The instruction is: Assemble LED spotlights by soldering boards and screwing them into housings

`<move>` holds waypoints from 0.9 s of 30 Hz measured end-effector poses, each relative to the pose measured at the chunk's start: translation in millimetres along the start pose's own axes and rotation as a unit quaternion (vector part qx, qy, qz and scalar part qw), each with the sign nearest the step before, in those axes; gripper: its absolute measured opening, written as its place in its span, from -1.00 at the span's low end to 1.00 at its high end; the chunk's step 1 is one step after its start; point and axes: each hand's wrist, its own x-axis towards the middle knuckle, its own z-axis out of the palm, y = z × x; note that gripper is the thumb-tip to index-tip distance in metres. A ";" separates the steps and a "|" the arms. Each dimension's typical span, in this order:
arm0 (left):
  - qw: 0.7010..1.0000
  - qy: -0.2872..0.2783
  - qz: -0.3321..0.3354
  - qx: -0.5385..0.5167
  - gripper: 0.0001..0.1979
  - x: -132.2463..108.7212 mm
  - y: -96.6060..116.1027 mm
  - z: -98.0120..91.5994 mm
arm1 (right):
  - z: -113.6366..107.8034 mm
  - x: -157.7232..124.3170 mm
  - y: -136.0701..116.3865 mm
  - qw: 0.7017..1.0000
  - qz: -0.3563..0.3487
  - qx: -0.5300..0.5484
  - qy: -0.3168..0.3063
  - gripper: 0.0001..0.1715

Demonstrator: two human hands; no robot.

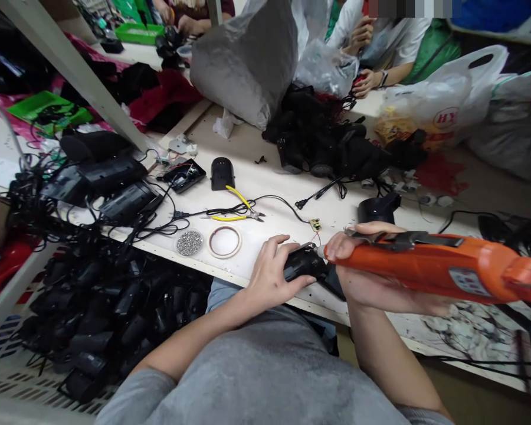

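My left hand [269, 271] grips a black plastic housing [307, 263] at the table's front edge, thumb below and fingers above. An orange electric screwdriver [407, 265] lies in my right hand [358, 277], its tip pointing left at the housing. Whether the bit sits in a screw is too small to tell. Just behind the housing is a small circuit board [315, 225] with a black cord. Left of my hands are a roll of tape [224, 231], a round dish of small screws [189, 242] and yellow-handled cutters [236, 206].
Black housings and cords [110, 177] heap up at left; more black parts [336, 141] lie behind. A slatted crate [9, 389] full of black parts stands below left. White scraps [464, 330] lie at right. A grey sack [248, 59] stands at the back, where other people sit.
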 end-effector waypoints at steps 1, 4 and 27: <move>1.000 0.013 0.011 0.005 -0.50 4.1 1.6 1.5 | -0.1 -0.1 0.5 1.000 0.003 0.003 -0.001 -0.01; 0.998 0.037 0.042 0.024 -0.83 17.0 1.1 4.9 | 0.3 -1.0 -0.8 1.000 0.001 0.005 0.001 -0.02; 0.987 -0.143 0.053 -0.042 -0.65 48.6 -7.9 -13.0 | -6.1 -9.4 -2.6 0.997 -0.012 0.074 0.006 -0.09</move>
